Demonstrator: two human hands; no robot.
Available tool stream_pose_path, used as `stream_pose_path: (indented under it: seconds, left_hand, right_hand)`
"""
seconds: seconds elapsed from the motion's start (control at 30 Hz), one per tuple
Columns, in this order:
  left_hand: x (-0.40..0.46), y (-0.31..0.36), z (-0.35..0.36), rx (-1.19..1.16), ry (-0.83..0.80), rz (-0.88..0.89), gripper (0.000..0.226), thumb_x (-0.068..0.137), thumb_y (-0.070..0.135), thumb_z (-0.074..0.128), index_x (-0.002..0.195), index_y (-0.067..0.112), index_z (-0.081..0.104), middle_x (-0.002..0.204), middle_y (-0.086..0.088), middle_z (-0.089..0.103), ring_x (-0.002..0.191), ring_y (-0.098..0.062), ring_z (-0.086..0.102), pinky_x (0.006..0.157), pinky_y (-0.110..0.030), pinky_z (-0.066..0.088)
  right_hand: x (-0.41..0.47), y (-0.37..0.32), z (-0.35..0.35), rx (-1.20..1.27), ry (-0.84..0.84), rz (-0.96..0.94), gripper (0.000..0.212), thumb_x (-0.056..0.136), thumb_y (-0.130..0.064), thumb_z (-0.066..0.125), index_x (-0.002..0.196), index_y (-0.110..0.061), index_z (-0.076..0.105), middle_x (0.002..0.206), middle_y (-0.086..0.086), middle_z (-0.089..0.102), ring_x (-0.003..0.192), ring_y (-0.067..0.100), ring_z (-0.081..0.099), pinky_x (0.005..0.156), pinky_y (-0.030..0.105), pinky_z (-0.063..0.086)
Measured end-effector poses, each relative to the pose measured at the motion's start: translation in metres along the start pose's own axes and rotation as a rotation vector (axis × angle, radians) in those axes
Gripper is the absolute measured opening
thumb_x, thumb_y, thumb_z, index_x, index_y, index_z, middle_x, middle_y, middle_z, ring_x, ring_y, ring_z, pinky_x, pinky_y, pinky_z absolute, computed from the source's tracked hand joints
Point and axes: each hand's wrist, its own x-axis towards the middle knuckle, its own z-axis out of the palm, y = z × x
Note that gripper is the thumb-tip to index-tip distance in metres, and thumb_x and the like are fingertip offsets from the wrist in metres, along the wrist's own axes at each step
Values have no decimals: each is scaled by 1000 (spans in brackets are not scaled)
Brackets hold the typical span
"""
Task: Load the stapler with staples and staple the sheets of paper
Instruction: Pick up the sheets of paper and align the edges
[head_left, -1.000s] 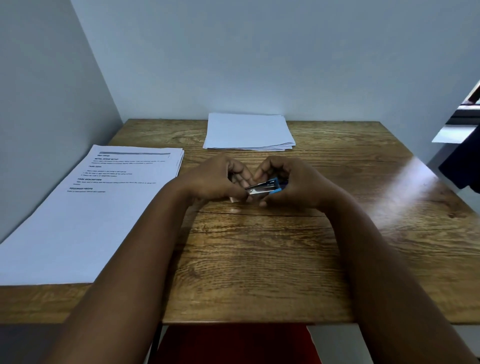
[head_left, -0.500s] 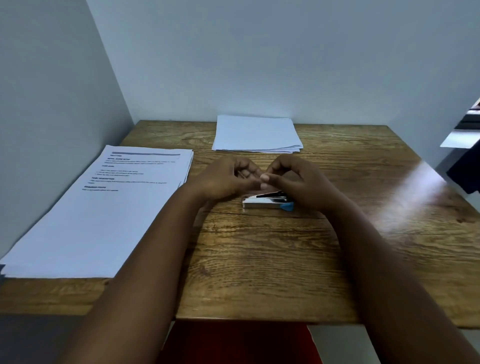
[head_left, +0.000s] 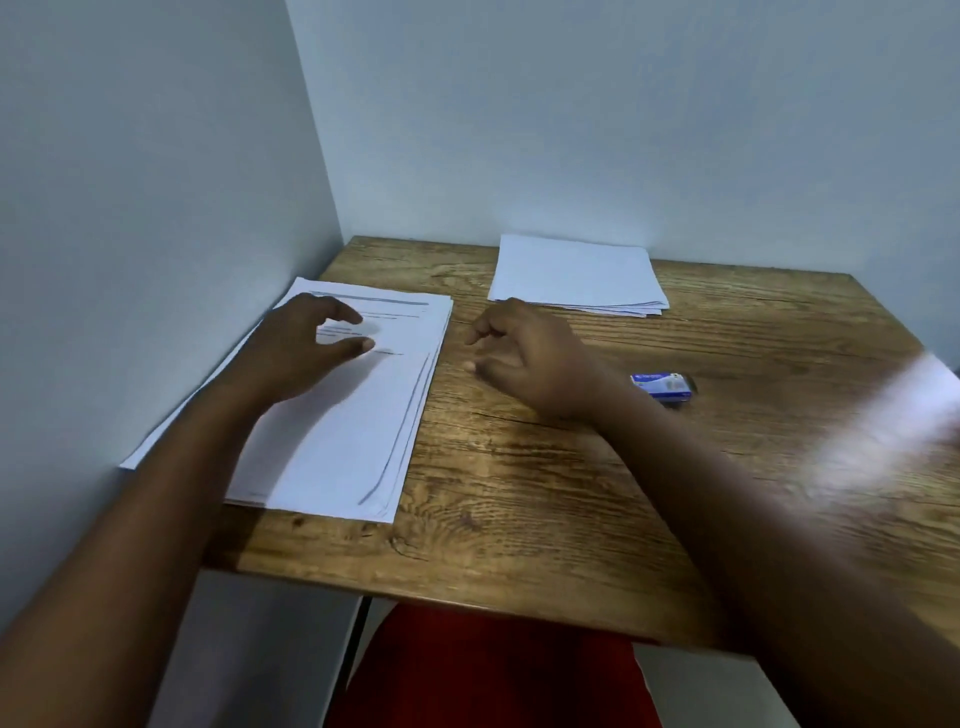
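Observation:
A stack of printed sheets (head_left: 353, 441) lies along the left side of the wooden table (head_left: 519, 493). My left hand (head_left: 301, 348) is over its upper part, fingers spread and loosely curved, holding nothing. My right hand (head_left: 524, 353) is just right of the stack's edge, over bare wood, fingers loosely curled and empty. The small blue and silver stapler (head_left: 662, 385) lies on the table behind my right wrist, apart from both hands. I cannot tell whether my hands touch the surface.
A second stack of blank sheets (head_left: 576, 275) lies at the back of the table against the wall. Walls close off the left and far sides. A bright glare patch (head_left: 893, 431) covers the table's right part.
Both hands let go of the stapler, which stays on the table, and moved left; my left hand is now over the printed stack. The view has swung left.

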Motion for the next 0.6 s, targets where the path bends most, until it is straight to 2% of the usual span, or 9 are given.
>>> stream_pose_path:
  seconds: [0.13,0.2,0.3,0.4,0.6]
  left_hand:
    - [-5,-27,-8,40,57,-68,40,85,39,75,120,21,67,135,-8,59,122,-26,53,92,-32,38]
    - [-7,-35,-6,92,17,-106,57,82,41,77,132,18,60,144,-11,52,131,-29,46,104,-37,36]
    - [-13,-44,4,165,-24,-140,76,82,54,72,146,21,46,156,-13,38,145,-31,30,116,-43,26]
    - [-21,-50,15,145,40,-149,75,85,61,63,146,22,45,154,-17,39,143,-34,32,113,-45,30]
    - [-18,-55,16,157,10,-134,69,87,64,57,141,20,50,146,-12,51,138,-31,41,106,-42,37]
  right_hand:
    - [20,-24,32,-24,-59,48,44,92,-54,59,127,-28,56,135,-3,55,122,18,54,106,48,39]
    - [27,-30,50,-48,-130,87,55,92,-60,52,137,-29,46,147,-3,46,134,19,45,111,51,33]
    - [33,-32,71,-157,-247,132,65,93,-64,46,147,-31,33,159,6,31,148,27,24,116,54,18]
    - [32,-31,84,-269,-256,134,63,94,-66,39,150,-37,27,163,15,18,152,32,12,118,55,9]
    - [29,-33,87,-308,-276,132,56,97,-65,29,149,-44,27,165,16,9,153,33,5,120,55,3]
